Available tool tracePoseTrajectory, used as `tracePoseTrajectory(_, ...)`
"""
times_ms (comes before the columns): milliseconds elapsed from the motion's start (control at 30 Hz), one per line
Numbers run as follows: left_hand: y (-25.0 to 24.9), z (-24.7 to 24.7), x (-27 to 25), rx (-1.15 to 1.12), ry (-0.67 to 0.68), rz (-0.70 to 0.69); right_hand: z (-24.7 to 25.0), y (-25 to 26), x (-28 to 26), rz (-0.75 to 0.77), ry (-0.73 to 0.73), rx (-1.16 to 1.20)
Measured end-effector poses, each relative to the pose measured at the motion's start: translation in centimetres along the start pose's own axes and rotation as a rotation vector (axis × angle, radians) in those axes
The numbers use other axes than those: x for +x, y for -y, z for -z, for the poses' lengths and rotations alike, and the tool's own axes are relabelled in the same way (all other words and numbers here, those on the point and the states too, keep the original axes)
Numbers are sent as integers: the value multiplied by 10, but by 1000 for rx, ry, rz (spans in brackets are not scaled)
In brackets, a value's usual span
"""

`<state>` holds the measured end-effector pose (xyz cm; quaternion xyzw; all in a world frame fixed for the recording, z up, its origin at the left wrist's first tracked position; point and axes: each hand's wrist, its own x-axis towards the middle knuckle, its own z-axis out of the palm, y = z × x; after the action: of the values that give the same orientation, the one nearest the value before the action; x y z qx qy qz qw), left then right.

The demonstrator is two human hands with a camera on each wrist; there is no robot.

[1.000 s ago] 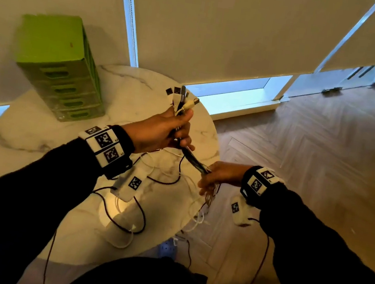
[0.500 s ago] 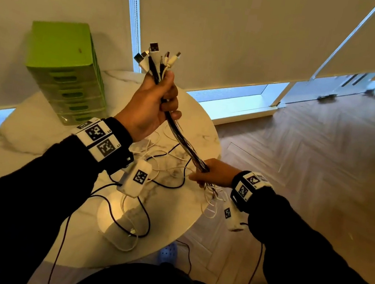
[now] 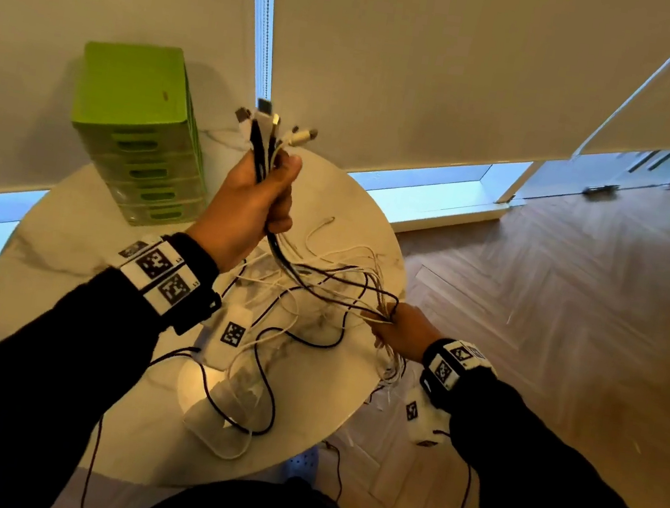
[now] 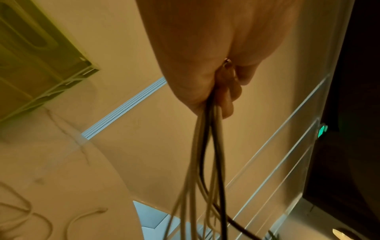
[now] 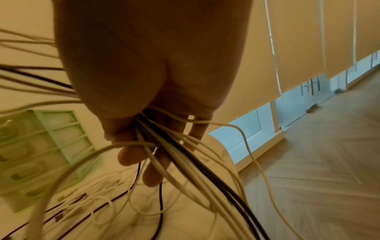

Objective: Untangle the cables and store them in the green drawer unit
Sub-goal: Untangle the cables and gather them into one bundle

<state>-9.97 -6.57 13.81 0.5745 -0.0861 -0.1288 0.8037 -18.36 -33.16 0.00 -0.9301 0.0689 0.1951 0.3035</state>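
My left hand (image 3: 264, 196) is raised over the round marble table (image 3: 67, 250) and grips a bundle of black and white cables (image 3: 333, 283), their connector ends (image 3: 274, 124) sticking up above my fist. From there the strands fan out, slack, down to my right hand (image 3: 394, 326) at the table's right edge, where my fingers curl round them. In the left wrist view my left hand (image 4: 216, 84) clamps the cables (image 4: 207, 162). In the right wrist view the cables (image 5: 195, 162) run through the fingers (image 5: 152, 175). The green drawer unit (image 3: 139, 131) stands at the table's back left, all drawers pushed in.
More loose cable loops (image 3: 270, 331) lie on the table in front of me. Roller blinds (image 3: 436, 74) hang close behind the table. Wooden floor (image 3: 572, 330) stretches to the right. Tagged white sensor boxes (image 3: 227, 337) dangle on leads from both wrists.
My left hand has lifted the connector ends higher. The tight, taut bundle between my hands has gone slack and spread into separate strands.
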Motion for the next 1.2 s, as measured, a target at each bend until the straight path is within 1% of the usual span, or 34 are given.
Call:
tracePoseTrajectory(67, 13, -1, -2, 146, -10, 9, 0, 3, -1, 7, 53, -18)
tracePoseTrajectory(100, 18, -3, -3, 226, -9, 13, 1, 4, -3, 2, 106, -36)
tracePoseTrajectory(167, 19, -9, -1, 326, -17, 9, 1, 4, -8, 19, 287, -157)
tracePoseTrajectory(200, 16, -12, 3, 319, -24, 3, 1, 3, -10, 34, 400, -242)
tracePoseTrajectory(267, 5, -18, 13, 202, -21, 4, 0, -6, -14, 24, 585, -382)
tracePoseTrajectory(333, -8, -23, 23, 122, 2, 1, 5, -14, -18, -97, 658, -449)
tracePoseTrajectory(367, -10, -26, 26, 119, 16, -7, 10, -16, -17, -132, 649, -426)
tracePoseTrajectory(400, -9, -29, 27, 125, 35, -16, 17, -13, -17, -127, 617, -374)
tracePoseTrajectory(433, -6, -32, 28, 133, 55, -21, 25, -7, -15, -89, 549, -309)
tracePoseTrajectory(533, 9, -47, 27, 133, 124, -12, 47, 27, -7, 85, 247, -17)
tracePoseTrajectory(567, 14, -52, 26, 121, 142, -8, 52, 42, -5, 126, 196, 106)
tracePoseTrajectory(600, 19, -58, 26, 105, 156, -6, 56, 58, -4, 168, 192, 227)
tracePoseTrajectory(667, 26, -68, 25, 76, 180, -9, 57, 84, -7, 243, 240, 410)
tracePoseTrajectory(733, 29, -75, 25, 79, 205, -13, 53, 94, -13, 301, 211, 459)
tracePoseTrajectory(800, 32, -79, 26, 71, 224, -30, 51, 91, -20, 303, 139, 515)
tracePoseTrajectory(867, 37, -82, 26, -5, 243, -25, 54, 82, -28, 237, 62, 605)
tracePoseTrajectory(933, 51, -82, 22, -49, 289, 0, 60, 66, -36, 180, -37, 676)
tracePoseTrajectory(967, 61, -81, 18, -9, 324, 22, 63, 58, -40, 157, -83, 704)
tracePoseTrajectory(1000, 75, -79, 13, 80, 369, 63, 67, 51, -45, 140, -116, 733)
tracePoseTrajectory(1067, 111, -75, 1, 358, 472, 217, 72, 40, -54, 124, -137, 785)
tracePoseTrajectory(1100, 133, -74, -5, 517, 546, 304, 74, 36, -58, 119, -140, 800)
tracePoseTrajectory(1133, 155, -71, -12, 676, 631, 357, 75, 34, -61, 119, -144, 807)
tracePoseTrajectory(1200, 194, -69, -21, 941, 838, 346, 79, 30, -68, 125, -157, 827)
